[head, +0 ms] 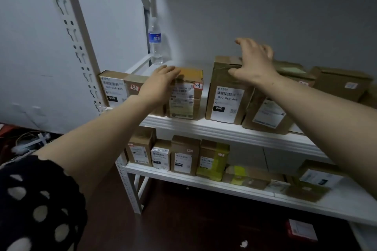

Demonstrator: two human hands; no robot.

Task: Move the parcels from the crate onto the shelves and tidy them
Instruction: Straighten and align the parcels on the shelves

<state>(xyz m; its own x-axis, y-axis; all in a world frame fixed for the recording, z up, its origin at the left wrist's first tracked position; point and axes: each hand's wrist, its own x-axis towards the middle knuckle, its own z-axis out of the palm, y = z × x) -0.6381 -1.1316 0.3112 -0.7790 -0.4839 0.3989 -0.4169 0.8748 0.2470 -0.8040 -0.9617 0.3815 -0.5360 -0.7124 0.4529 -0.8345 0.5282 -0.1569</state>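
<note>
On the upper shelf (234, 131), brown parcels are stood in a row. The small parcel (186, 98) with an orange top is touched by the left hand (160, 82). Its fingers are laid flat and straight on the top edge, and nothing is gripped. A red-edged sticker (197, 85) is stuck on this parcel's corner, but its writing cannot be read for sure. The tall parcel (225, 79) beside it is marked "060-068-A05" and "060" on a white label (226, 102). The right hand (255, 63) is spread wide open over its top, with nothing held. Whether the parcel is touched cannot be told. The same "060-068-A05" and "060" are printed on the end parcel (114, 89) at the left. A leaning parcel (267, 116) is propped at the right. A water bottle (155, 40) with a blue label is stood in the back corner. More boxes (184, 155) are lined up on the lower shelf (183, 179). A red box (302, 230) is seen on the dark floor (183, 220).
</note>
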